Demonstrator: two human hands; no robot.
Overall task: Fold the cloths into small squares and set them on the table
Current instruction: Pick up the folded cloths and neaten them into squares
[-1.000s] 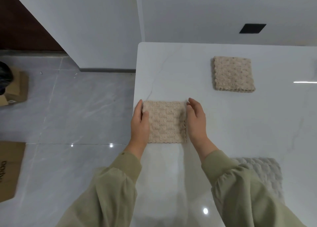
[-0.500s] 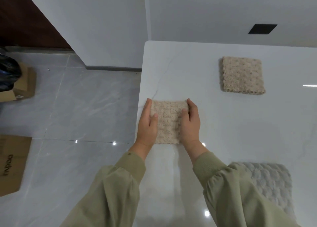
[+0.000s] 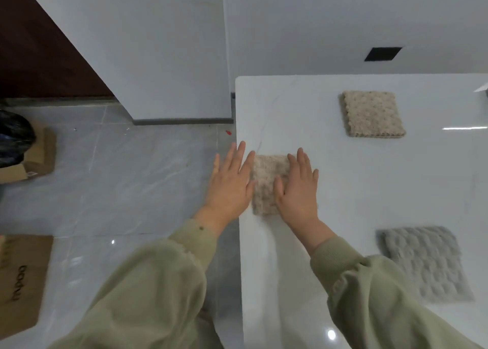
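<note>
A small folded beige cloth (image 3: 265,183) lies near the left edge of the white table (image 3: 369,179). My left hand (image 3: 230,182) is flat with fingers spread at the cloth's left side, partly over the table edge. On the cloth's right part lies my right hand (image 3: 299,187), flat with straight fingers. A second folded beige cloth (image 3: 372,114) sits farther back on the table. To the right, near my right sleeve, lies a grey textured cloth (image 3: 427,263).
The table's left edge runs just under my left hand, with grey floor tiles (image 3: 118,179) beyond it. Cardboard boxes (image 3: 23,277) and a black bag (image 3: 13,137) stand on the floor at the far left. A white wall (image 3: 343,18) rises behind the table.
Both hands have gone from gripping the cloth's side edges to lying flat with spread fingers. The cloth looks narrower between them, and the view has shifted left.
</note>
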